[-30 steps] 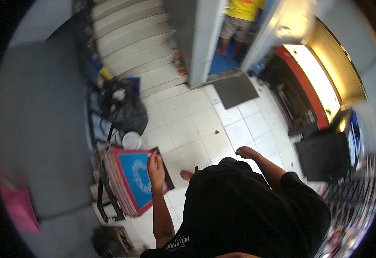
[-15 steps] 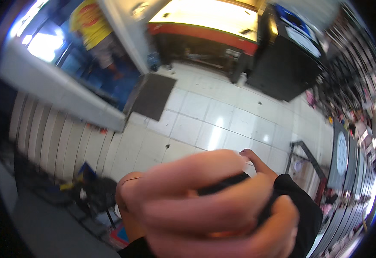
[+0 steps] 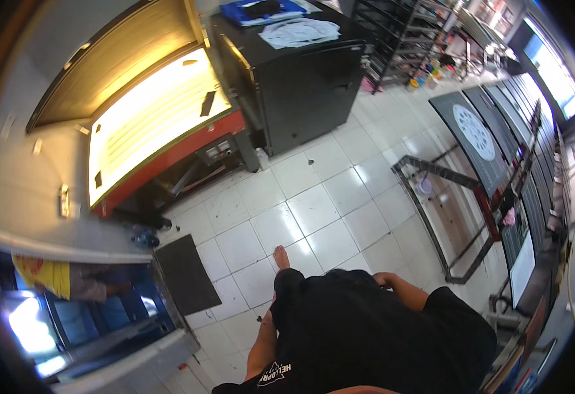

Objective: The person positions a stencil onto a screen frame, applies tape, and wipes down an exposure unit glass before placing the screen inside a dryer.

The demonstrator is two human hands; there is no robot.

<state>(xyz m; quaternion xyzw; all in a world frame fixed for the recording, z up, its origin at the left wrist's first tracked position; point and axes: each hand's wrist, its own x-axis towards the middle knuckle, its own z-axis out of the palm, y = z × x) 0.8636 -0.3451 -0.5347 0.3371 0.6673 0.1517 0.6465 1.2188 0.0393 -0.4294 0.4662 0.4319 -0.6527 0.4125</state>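
My left hand (image 3: 270,316) hangs low beside my black shirt (image 3: 366,328), and its fingers are mostly hidden behind the cloth. Nothing can be made out in it. On the other side, my right hand (image 3: 384,280) is close to the shirt's front edge, over the floor tiles; its fingers are too covered to read. A bare foot (image 3: 281,257) shows ahead on the white tiled floor (image 3: 313,210). A metal frame stand (image 3: 438,172) is on the right, apart from my right hand.
Far left glows a light table (image 3: 149,125) with its lid raised. Beside it stands a black cabinet (image 3: 307,98) bearing white printed sheets (image 3: 299,33). Dark boards (image 3: 471,134) line the right. A person in yellow (image 3: 51,276) is past the doorway mat (image 3: 187,274).
The large hand close to the view has dropped away, leaving my left arm low at my side. My view has turned rightward, so the light table and cabinet now appear further left.
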